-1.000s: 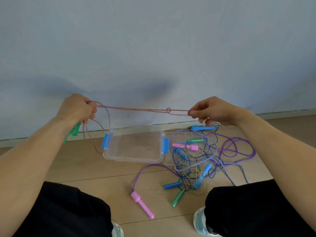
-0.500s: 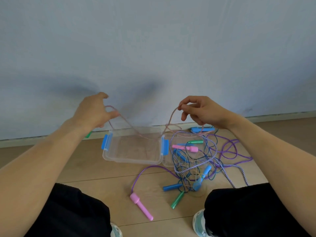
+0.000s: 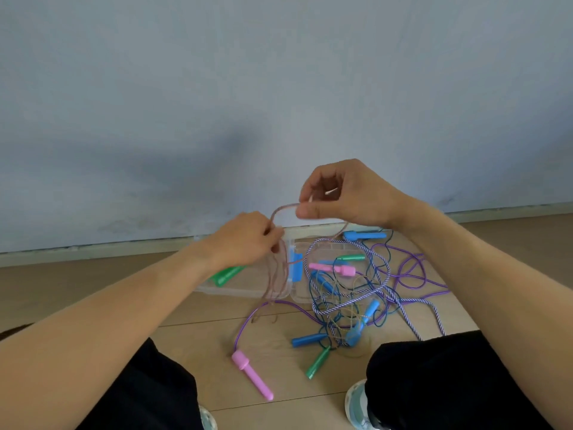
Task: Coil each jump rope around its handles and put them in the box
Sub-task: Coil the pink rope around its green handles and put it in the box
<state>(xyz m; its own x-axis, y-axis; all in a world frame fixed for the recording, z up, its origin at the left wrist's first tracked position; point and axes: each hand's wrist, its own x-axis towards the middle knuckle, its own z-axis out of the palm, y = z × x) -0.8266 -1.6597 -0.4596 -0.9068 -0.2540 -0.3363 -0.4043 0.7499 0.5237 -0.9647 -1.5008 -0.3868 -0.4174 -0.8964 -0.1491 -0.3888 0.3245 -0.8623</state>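
Note:
My left hand point(image 3: 245, 238) grips the green handles point(image 3: 228, 274) of a thin pinkish jump rope point(image 3: 277, 274); gathered loops of it hang below the fist in front of the clear plastic box point(image 3: 248, 291). My right hand point(image 3: 341, 192) pinches a loop of the same rope just above and right of the left hand. The box has blue latches point(image 3: 296, 268) and its clear lid point(image 3: 328, 246) lies open to the right.
A tangle of ropes lies on the wooden floor right of the box: a purple-and-white braided rope point(image 3: 381, 274), a purple rope point(image 3: 415, 277) with pink handles point(image 3: 252, 375), blue handles point(image 3: 364, 235), a green handle point(image 3: 317, 361). My knees in black trousers are at the bottom; the wall is close behind.
Both hands have come together from wide apart. The rope, stretched taut a second ago, now hangs in loops under the left hand, and the right hand has lifted a loop above it.

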